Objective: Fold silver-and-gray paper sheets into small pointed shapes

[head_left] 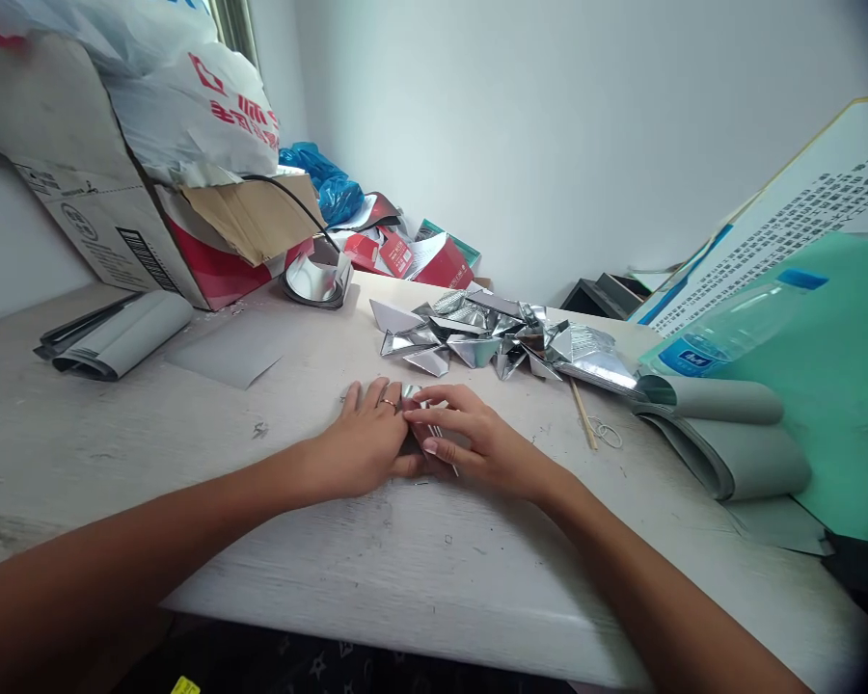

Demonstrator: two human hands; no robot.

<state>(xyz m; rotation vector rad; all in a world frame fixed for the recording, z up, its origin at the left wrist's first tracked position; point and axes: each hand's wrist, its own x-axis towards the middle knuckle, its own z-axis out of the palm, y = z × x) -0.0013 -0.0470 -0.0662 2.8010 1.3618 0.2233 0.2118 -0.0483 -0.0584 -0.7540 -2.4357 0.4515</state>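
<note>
On the table in front of me lies a small folded piece of silver paper [426,436], partly hidden by both hands. My left hand [358,445], with a ring on one finger, lies flat over its left side, fingers spread. Fingers of my right hand [477,436] bend over the right side, thumb at its lower edge, holding the folded layers. Just beyond the hands is a heap of folded silver paper shapes [470,337], shiny and pointed.
Rolled sheet stacks [752,453] and a water bottle [738,323] lie at right. A thin stick [583,414] and rubber band [609,436] rest nearby. At left are a grey sheet [224,352], a folded stack [126,333] and a cardboard box [94,202].
</note>
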